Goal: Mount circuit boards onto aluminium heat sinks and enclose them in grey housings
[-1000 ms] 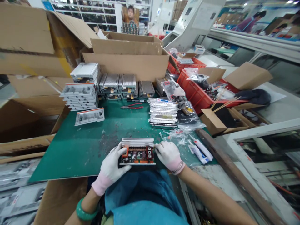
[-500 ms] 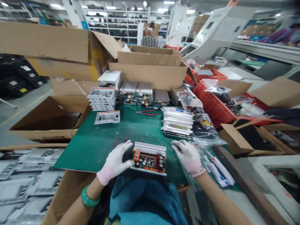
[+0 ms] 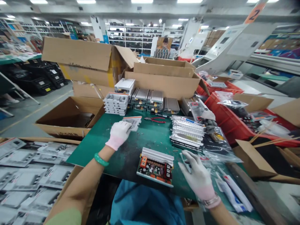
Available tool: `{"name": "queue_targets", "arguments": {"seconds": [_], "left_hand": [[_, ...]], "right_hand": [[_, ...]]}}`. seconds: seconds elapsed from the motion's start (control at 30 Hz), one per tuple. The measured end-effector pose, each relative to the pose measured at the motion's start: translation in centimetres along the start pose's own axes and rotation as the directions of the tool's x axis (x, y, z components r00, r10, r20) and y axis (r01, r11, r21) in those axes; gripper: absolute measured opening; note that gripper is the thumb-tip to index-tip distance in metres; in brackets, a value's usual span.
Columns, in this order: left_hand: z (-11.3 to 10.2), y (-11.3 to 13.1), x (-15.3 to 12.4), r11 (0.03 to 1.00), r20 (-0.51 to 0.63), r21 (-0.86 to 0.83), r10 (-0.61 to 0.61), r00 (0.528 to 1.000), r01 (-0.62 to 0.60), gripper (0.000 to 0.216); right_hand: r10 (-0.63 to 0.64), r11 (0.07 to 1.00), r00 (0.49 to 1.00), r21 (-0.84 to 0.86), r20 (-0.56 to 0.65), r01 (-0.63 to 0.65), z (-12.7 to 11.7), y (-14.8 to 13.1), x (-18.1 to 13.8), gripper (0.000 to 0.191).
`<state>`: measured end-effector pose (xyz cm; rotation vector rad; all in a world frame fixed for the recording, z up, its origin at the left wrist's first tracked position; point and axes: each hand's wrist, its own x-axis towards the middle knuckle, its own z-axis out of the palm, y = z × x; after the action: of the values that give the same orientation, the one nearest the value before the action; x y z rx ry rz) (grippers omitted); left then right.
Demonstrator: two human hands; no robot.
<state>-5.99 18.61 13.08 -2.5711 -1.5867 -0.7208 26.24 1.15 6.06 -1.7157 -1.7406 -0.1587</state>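
My left hand (image 3: 119,133), in a white glove with a pink cuff, is closed on the near left edge of a grey plastic cover (image 3: 135,123) with an orange stripe. The fingers partly hide the cover. A circuit board (image 3: 156,172) with orange and dark red parts lies in front of me, joined to a silver finned heat sink (image 3: 158,155). To the right of this unit, my gloved right hand (image 3: 196,175) is low over the table, thumb and fingers apart. Clear plastic lies by its fingers; I see nothing firmly held there.
Stacked grey covers (image 3: 116,103) and finned units (image 3: 147,98) line the table's back. Red-handled pliers (image 3: 156,119) lie before them. Metal strips (image 3: 187,132), a plastic bag (image 3: 219,140) and white tubes (image 3: 234,190) are on the right. Cartons (image 3: 70,129) and red crates (image 3: 225,115) surround the table.
My left hand has left the board's side, reached forward and taken hold of the grey cover, which has shifted right and turned. My right hand's fingers have spread. The view has swung left.
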Motion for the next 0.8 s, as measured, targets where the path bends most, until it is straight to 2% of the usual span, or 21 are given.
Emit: {"name": "queue_targets", "arguments": {"seconds": [0.1, 0.13, 0.23, 0.33, 0.4, 0.47, 0.6, 0.67, 0.73, 0.8], "left_hand": [[-0.2, 4.7, -1.7, 0.985, -0.065, -0.167, -0.050, 0.997, 0.038, 0.018], [-0.2, 6.5, -2.6, 0.917, -0.076, -0.391, -0.119, 0.990, 0.080, 0.018], [0.1, 11.1, -5.8, 0.825, -0.038, -0.559, -0.117, 0.992, 0.076, 0.034], [-0.1, 13.3, -8.6, 0.698, 0.053, -0.703, -0.136, 0.989, 0.134, 0.046], [-0.4, 13.4, -9.6, 0.574, 0.159, -0.792, -0.134, 0.978, 0.207, 0.042], [-0.4, 12.9, -10.3, 0.470, 0.210, -0.845, -0.144, 0.967, 0.254, 0.039], [0.4, 11.9, -11.5, 0.355, 0.259, -0.890, -0.125, 0.958, 0.286, 0.037], [0.9, 11.5, -12.1, 0.334, 0.282, -0.896, -0.080, 0.956, 0.293, 0.044], [1.3, 10.8, -12.3, 0.357, 0.260, -0.893, -0.090, 0.961, 0.275, 0.062], [1.4, 9.9, -12.0, 0.493, 0.190, -0.840, -0.119, 0.975, 0.224, 0.089]], "right_hand": [[0.069, 0.985, 0.997, 0.154, 0.038, -0.074, -0.6, -2.4, 0.4, 0.052], [0.075, 0.973, 0.996, 0.216, 0.051, -0.084, -0.8, -3.2, 0.7, 0.059], [0.040, 0.925, 0.997, 0.376, 0.064, -0.061, -1.5, -5.2, 1.3, 0.069], [0.044, 0.919, 0.999, 0.391, 0.012, -0.045, -2.1, -6.1, 1.4, 0.066], [0.065, 0.927, 0.998, 0.369, 0.000, -0.060, -2.4, -6.3, 1.2, 0.060], [0.063, 0.923, 0.998, 0.378, 0.030, -0.070, -2.7, -6.3, 0.8, 0.056], [-0.007, 0.924, 0.996, 0.382, 0.091, -0.028, -2.8, -6.1, 0.0, 0.049], [-0.019, 0.929, 0.994, 0.370, 0.106, -0.021, -2.8, -6.1, -0.3, 0.041], [0.020, 0.933, 0.991, 0.353, 0.132, -0.066, -2.8, -6.0, -0.4, 0.034], [0.086, 0.939, 0.981, 0.316, 0.174, -0.138, -2.9, -5.9, -0.4, 0.030]]}}
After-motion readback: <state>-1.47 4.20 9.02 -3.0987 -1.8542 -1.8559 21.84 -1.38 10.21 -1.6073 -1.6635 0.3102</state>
